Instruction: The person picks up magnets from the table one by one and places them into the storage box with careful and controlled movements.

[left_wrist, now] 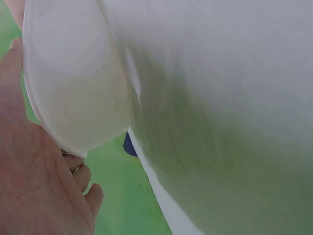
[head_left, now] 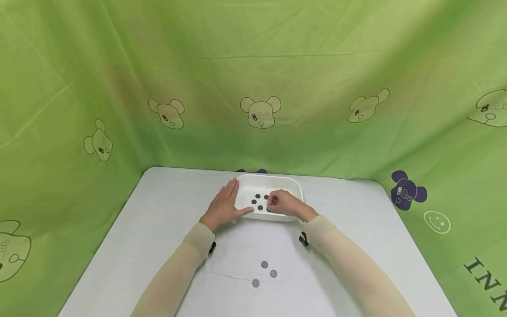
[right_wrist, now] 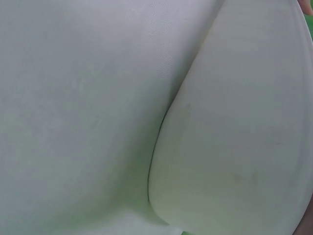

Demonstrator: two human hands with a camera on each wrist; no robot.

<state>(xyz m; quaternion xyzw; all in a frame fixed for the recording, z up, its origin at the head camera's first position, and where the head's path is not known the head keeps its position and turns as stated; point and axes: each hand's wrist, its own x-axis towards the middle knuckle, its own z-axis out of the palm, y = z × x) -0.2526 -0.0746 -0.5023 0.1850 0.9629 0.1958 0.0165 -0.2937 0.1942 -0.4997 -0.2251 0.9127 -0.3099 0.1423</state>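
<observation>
A white plastic basin [head_left: 241,182] stands near the far edge of the table, with several dark round discs [head_left: 258,196] on its floor. My left hand [head_left: 222,208] rests against its left front corner. The fingers lie extended along the left side, and the thumb stretches over the front rim. Seen from the left wrist, that hand [left_wrist: 39,171] touches the rim beside the outer wall [left_wrist: 78,73]. My right hand [head_left: 288,203] reaches over the front rim, its curled fingertips pinching a dark disc low in the basin, partly hidden. The right wrist view shows mostly the basin's outer wall [right_wrist: 234,122].
Several loose grey discs [head_left: 264,264] lie on the white tabletop [head_left: 229,286], between the forearms and in front of the basin. Green printed cloth [head_left: 214,145] hangs behind and at both sides of the table. Dark straps [head_left: 303,239] show at the wrists.
</observation>
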